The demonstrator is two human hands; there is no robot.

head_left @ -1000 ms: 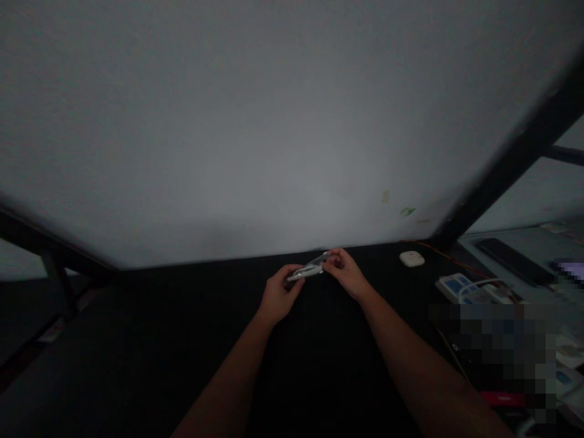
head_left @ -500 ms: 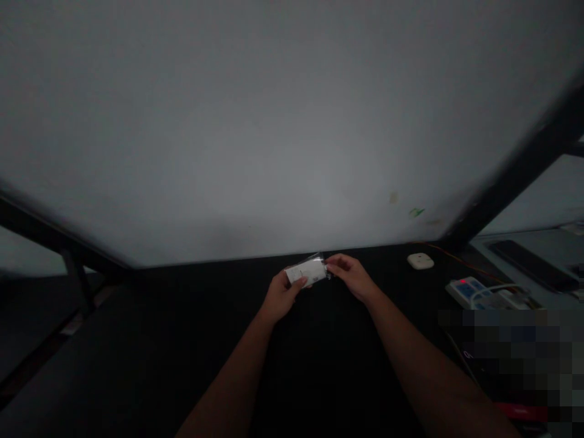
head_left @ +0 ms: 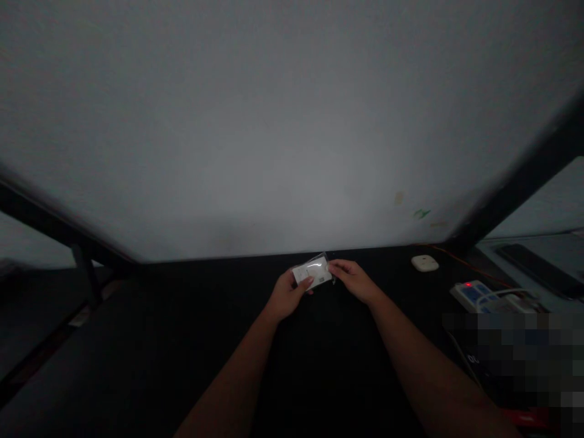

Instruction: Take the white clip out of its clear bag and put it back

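Observation:
A small white printed card in a clear plastic sleeve (head_left: 318, 268) is held low over the dark surface, slightly tilted, with a bright glare on the plastic. My left hand (head_left: 288, 293) grips its left end, thumb on top and fingers underneath. At the right end, my right hand (head_left: 353, 278) pinches the sleeve's edge between thumb and fingertips. A tiny loose bit hangs just under those fingertips, too small to make out.
A white earbud case (head_left: 424, 263) lies to the right on the black surface (head_left: 182, 328). Beyond it are a power strip (head_left: 474, 296) with a red light and cables, and a dark slab-like object (head_left: 541, 267). A pale wall (head_left: 274, 140) rises behind.
The view has shifted slightly, so most things sit a little to the right. The sleeve has tilted a bit and catches more glare. Both hands keep their hold.

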